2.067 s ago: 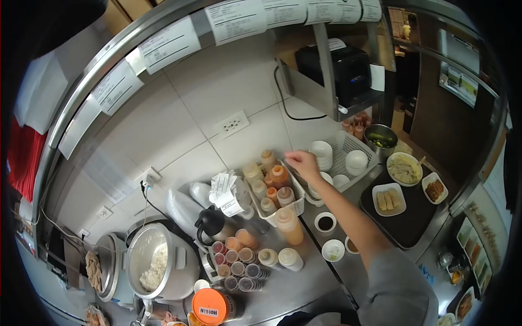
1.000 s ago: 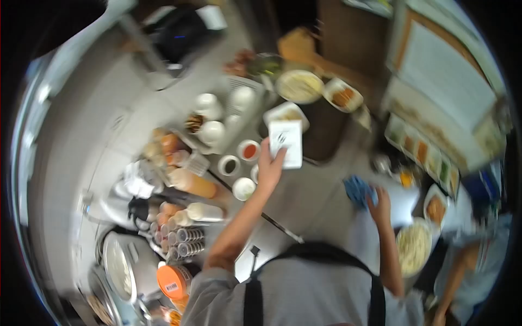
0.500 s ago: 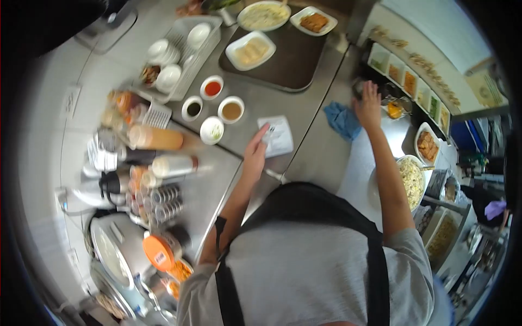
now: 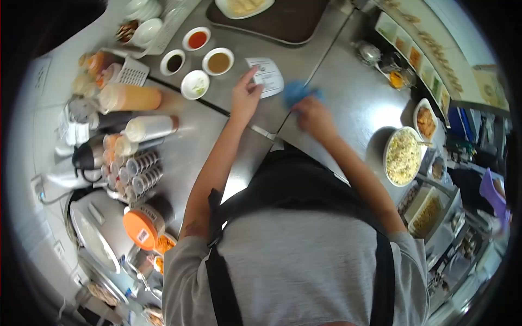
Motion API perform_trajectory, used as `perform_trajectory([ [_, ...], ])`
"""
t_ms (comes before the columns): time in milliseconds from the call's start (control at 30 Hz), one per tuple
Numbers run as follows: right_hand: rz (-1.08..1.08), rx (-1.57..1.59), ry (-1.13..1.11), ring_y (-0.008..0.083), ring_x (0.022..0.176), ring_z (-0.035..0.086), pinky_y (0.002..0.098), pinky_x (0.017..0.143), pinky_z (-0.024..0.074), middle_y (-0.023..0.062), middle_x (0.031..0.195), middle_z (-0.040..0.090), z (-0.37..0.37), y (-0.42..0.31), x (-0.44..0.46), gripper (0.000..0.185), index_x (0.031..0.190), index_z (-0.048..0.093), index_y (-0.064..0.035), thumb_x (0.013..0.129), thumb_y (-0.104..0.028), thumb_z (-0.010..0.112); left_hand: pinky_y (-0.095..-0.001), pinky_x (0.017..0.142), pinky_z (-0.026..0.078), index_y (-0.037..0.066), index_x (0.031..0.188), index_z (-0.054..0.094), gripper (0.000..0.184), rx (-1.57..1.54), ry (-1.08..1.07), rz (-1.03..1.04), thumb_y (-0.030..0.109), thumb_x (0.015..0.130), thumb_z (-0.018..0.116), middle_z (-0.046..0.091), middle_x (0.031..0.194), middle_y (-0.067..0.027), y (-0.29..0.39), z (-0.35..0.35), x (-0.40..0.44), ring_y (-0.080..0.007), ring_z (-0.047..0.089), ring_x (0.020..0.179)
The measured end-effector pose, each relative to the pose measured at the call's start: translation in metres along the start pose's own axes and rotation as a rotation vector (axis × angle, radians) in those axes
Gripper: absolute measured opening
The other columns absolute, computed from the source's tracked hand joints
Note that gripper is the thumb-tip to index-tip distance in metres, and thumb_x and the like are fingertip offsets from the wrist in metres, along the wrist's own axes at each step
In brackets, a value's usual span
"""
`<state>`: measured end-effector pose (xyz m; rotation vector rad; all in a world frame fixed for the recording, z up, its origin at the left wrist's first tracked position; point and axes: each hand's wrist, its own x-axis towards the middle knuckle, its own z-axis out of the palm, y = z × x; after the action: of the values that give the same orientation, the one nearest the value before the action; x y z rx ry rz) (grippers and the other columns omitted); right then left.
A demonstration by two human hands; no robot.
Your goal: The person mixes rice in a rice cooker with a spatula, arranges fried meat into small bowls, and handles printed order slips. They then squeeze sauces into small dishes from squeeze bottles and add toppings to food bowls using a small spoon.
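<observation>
My left hand (image 4: 246,100) pinches the left edge of a white printed paper slip (image 4: 270,77) over the steel counter. My right hand (image 4: 316,117) grips a blue cloth (image 4: 299,93), smeared by motion, just right of the slip. Left of the slip are small white bowls: one with red sauce (image 4: 197,39), one with brown sauce (image 4: 218,62), one with dark sauce (image 4: 174,63) and one with chopped greens (image 4: 195,85).
A dark tray (image 4: 272,24) bears a plate of pale food (image 4: 244,6) at the top. Squeeze bottles (image 4: 130,98) and lidded cups (image 4: 136,174) crowd the left. On the right stand a bowl of fried rice (image 4: 403,157), a plate of browned food (image 4: 426,122) and a row of topping containers (image 4: 414,57).
My right hand was lying open beside the cloth on the right; it has now taken hold of the cloth and moved it left, close to the slip. The view has shifted.
</observation>
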<state>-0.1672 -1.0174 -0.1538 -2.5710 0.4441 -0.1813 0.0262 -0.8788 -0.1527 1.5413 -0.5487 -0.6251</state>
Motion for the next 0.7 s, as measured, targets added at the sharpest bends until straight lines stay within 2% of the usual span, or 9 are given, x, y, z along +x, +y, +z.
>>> perform_trajectory([
  [100,-0.004,-0.293,-0.588,0.0331,0.102,0.062,0.0424,0.085,0.053,0.0132,0.104,0.066,-0.024,-0.023,-0.048,0.017,0.091,0.071,-0.012,0.075,-0.012,0.067,-0.0277,0.089,0.052,0.0,0.142,0.042,0.059,0.001,-0.032,0.046,-0.012,0.086,0.055,0.049,0.138,-0.0144,-0.004,0.008,-0.007,-0.0202,0.063,0.108],
  [167,0.192,-0.408,-0.874,0.034,0.091,0.067,0.0471,0.077,0.0535,0.0216,0.093,0.067,-0.059,-0.005,-0.106,0.023,0.098,0.07,-0.0045,0.077,-0.014,0.067,-0.0281,0.093,0.05,0.0,0.144,0.039,0.061,-0.103,-0.101,-0.024,-0.014,0.086,0.052,0.048,0.139,-0.0137,0.002,0.016,-0.017,-0.02,0.061,0.113],
  [267,0.494,-0.414,-1.441,0.0342,0.094,0.068,0.0478,0.075,0.0543,0.0179,0.102,0.07,-0.112,0.035,-0.16,0.031,0.096,0.074,-0.0041,0.068,-0.017,0.073,-0.0286,0.096,0.048,0.001,0.146,0.035,0.064,-0.213,-0.201,-0.081,-0.015,0.086,0.05,0.048,0.14,-0.0136,0.005,0.026,-0.03,-0.02,0.058,0.117],
  [400,0.65,-0.199,-0.965,0.0322,0.074,0.068,0.0413,0.068,0.0541,0.0185,0.08,0.069,-0.163,0.049,-0.145,0.021,0.084,0.074,-0.0036,0.074,-0.02,0.065,-0.0314,0.099,0.047,0.003,0.146,0.037,0.064,-0.364,-0.304,-0.115,-0.013,0.086,0.053,0.049,0.139,-0.0141,0.014,0.035,-0.04,-0.0225,0.057,0.119],
  [433,0.565,-0.225,-0.764,0.0318,0.069,0.068,0.042,0.067,0.0536,0.0175,0.076,0.069,-0.16,0.063,-0.138,0.02,0.082,0.074,-0.0046,0.076,-0.021,0.065,-0.0329,0.099,0.047,0.004,0.146,0.038,0.065,-0.394,-0.321,-0.115,-0.012,0.085,0.055,0.05,0.139,-0.0148,0.017,0.038,-0.039,-0.0243,0.057,0.119],
  [467,0.658,-0.26,-0.638,0.0312,0.069,0.067,0.042,0.068,0.0533,0.0172,0.074,0.068,-0.17,0.044,-0.107,0.019,0.084,0.075,-0.0081,0.077,-0.022,0.064,-0.0372,0.102,0.043,0.006,0.145,0.041,0.064,-0.18,-0.293,0.015,-0.007,0.085,0.059,0.05,0.139,-0.0141,0.01,0.039,-0.036,-0.0264,0.055,0.122],
  [567,0.391,-0.421,-0.357,0.036,0.105,0.058,0.0449,0.09,0.0503,0.0144,0.106,0.064,-0.143,0.048,-0.06,0.03,0.102,0.073,-0.0155,0.073,-0.017,0.069,-0.0495,0.108,0.033,0.011,0.141,0.048,0.061,0.435,-0.234,0.32,0.01,0.083,0.068,0.052,0.139,-0.0115,-0.018,0.041,-0.025,-0.0315,0.046,0.13],
  [633,0.103,-0.133,0.015,0.0344,0.099,0.061,0.0445,0.084,0.051,0.0141,0.104,0.065,-0.096,0.052,-0.022,0.022,0.099,0.072,-0.0142,0.078,-0.021,0.07,-0.0567,0.111,0.023,0.014,0.138,0.052,0.06,0.809,-0.211,0.426,0.023,0.082,0.072,0.054,0.138,-0.0089,-0.026,0.036,-0.023,-0.0333,0.039,0.136],
  [700,0.17,0.053,0.131,0.0317,0.083,0.064,0.0425,0.077,0.0512,0.0093,0.09,0.068,-0.055,0.019,0.011,0.012,0.09,0.071,-0.0114,0.083,-0.021,0.067,-0.0602,0.111,0.017,0.015,0.136,0.054,0.059,0.884,-0.169,0.428,0.035,0.082,0.07,0.055,0.137,-0.0052,-0.028,0.031,-0.022,-0.0309,0.034,0.139],
])
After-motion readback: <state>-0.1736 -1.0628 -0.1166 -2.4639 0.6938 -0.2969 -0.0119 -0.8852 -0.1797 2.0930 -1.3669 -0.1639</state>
